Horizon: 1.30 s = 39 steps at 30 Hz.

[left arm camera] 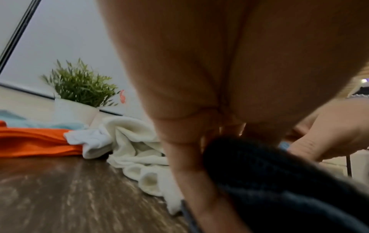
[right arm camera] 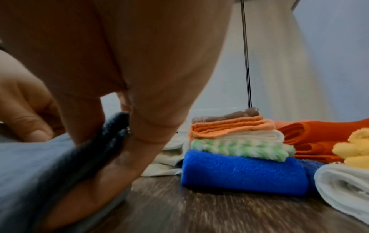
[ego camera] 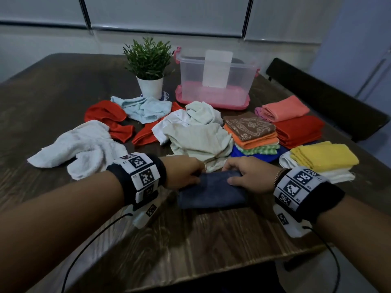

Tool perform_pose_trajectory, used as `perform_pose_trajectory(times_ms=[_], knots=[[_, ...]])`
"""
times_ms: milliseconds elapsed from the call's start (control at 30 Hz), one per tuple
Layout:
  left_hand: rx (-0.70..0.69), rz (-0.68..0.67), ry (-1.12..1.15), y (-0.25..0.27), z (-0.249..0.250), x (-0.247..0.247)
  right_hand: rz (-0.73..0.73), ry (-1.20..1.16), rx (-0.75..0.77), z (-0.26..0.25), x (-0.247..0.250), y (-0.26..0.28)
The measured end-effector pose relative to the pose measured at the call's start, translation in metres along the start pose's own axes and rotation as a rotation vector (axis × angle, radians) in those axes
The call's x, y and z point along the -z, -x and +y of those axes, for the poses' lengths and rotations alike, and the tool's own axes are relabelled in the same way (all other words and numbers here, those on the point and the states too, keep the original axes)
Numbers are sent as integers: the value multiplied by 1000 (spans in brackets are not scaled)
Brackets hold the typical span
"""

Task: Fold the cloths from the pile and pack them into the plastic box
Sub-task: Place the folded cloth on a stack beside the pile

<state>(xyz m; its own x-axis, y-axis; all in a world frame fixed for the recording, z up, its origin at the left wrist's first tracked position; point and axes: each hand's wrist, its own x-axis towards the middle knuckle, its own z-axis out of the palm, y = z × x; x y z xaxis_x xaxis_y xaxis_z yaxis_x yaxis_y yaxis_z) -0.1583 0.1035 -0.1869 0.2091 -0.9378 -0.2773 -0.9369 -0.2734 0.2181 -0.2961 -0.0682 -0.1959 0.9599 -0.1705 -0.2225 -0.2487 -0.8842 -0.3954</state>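
Observation:
A dark blue cloth point(ego camera: 211, 192) lies partly folded on the table in front of me. My left hand point(ego camera: 197, 176) pinches its far left corner, thumb and fingers curled on the fabric point(left arm camera: 269, 181). My right hand point(ego camera: 231, 176) pinches the far right corner, and the wrist view shows the cloth's edge point(right arm camera: 113, 126) caught between thumb and fingers. Beyond lies the unfolded pile: a white cloth point(ego camera: 84, 149), red cloths point(ego camera: 105, 117), a light blue one point(ego camera: 143, 108) and cream ones point(ego camera: 198, 136). The clear plastic box point(ego camera: 190, 77) with a pink base stands at the back.
Folded stacks sit on the right: a brown patterned cloth point(ego camera: 251, 125) atop orange, green and blue ones, red point(ego camera: 298, 130), salmon point(ego camera: 285, 107), yellow on white point(ego camera: 323, 155). A potted plant point(ego camera: 148, 66) stands left of the box. A dark chair point(ego camera: 317, 92) stands at the table's right edge.

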Motion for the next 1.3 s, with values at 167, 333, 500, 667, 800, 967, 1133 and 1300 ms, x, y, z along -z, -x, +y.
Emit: perform_pose_trajectory(times_ms=[167, 333, 500, 667, 800, 967, 1133, 1300], knots=[[36, 23, -19, -5, -10, -9, 52, 34, -4, 6, -6, -12], [30, 44, -24, -5, -7, -13, 101, 148, 11, 9, -18, -23], [37, -59, -108, -9, -1, -13, 57, 180, -35, 2, -15, -25], [31, -131, -47, -7, 5, -17, -81, 159, -95, 3, -13, -24], [35, -245, -35, -7, 10, -18, -167, 122, -63, 6, -14, -18], [20, -87, 72, -17, 13, 4, 0, -62, -34, 13, 11, -6], [44, 161, 325, -41, 15, 42, 309, -429, -44, 35, 56, 4], [-13, 564, 744, -88, 35, 70, 669, -716, -207, 79, 102, 10]])
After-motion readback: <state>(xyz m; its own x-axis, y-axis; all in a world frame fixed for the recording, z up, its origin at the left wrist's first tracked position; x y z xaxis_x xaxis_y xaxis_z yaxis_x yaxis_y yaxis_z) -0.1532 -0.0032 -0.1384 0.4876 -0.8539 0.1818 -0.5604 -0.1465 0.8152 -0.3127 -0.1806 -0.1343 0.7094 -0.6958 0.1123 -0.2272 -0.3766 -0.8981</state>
